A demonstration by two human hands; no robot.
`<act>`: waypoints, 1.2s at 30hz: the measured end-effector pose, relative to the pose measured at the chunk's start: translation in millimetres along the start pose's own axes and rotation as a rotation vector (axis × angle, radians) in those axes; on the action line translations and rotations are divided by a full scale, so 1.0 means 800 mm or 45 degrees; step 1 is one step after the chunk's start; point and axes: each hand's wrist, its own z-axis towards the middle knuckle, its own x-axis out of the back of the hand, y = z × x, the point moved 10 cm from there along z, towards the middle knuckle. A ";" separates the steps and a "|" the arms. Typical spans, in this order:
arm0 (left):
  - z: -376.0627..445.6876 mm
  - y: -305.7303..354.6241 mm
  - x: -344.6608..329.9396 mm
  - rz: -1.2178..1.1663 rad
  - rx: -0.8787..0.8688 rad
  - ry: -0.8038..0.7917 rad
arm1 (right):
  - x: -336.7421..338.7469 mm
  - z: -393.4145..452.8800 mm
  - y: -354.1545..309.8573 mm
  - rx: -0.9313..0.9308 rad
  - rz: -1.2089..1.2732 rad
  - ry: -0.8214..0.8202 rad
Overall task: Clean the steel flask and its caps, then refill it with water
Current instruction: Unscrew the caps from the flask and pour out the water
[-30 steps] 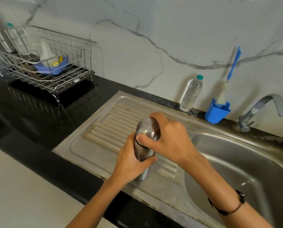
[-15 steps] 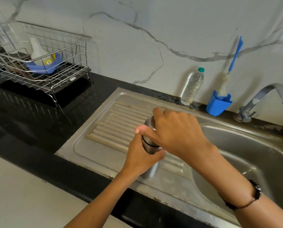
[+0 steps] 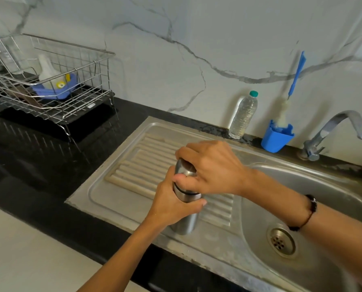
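Nearby, bottle (image 3: 242, 114) beside brush cup (image 3: 276, 137)

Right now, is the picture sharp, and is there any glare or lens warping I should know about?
Head view: mostly sharp, the hands only slightly soft; wide-angle bending curves the black counter edge and the wall; soft highlights on the steel flask and tap, nothing blown out; wire rack reflected in the glossy counter.

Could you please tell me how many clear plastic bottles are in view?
2: one plastic bottle with a green cap stands against the wall behind the sink; another stands behind the dish rack, partly hidden.
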 end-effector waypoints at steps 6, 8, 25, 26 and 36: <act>0.002 0.006 0.003 0.079 -0.026 0.017 | 0.006 0.012 -0.010 0.174 -0.152 -0.037; 0.005 0.005 0.003 0.075 0.007 0.037 | 0.012 0.016 -0.021 0.087 -0.323 -0.038; -0.007 0.014 -0.007 0.037 -0.026 -0.224 | -0.005 0.001 -0.028 0.100 0.001 0.013; -0.010 0.017 -0.006 -0.002 -0.019 -0.246 | -0.008 0.003 -0.033 0.206 0.030 -0.087; -0.012 -0.005 -0.010 -0.080 0.029 -0.259 | 0.018 0.007 -0.021 0.135 -0.183 -0.385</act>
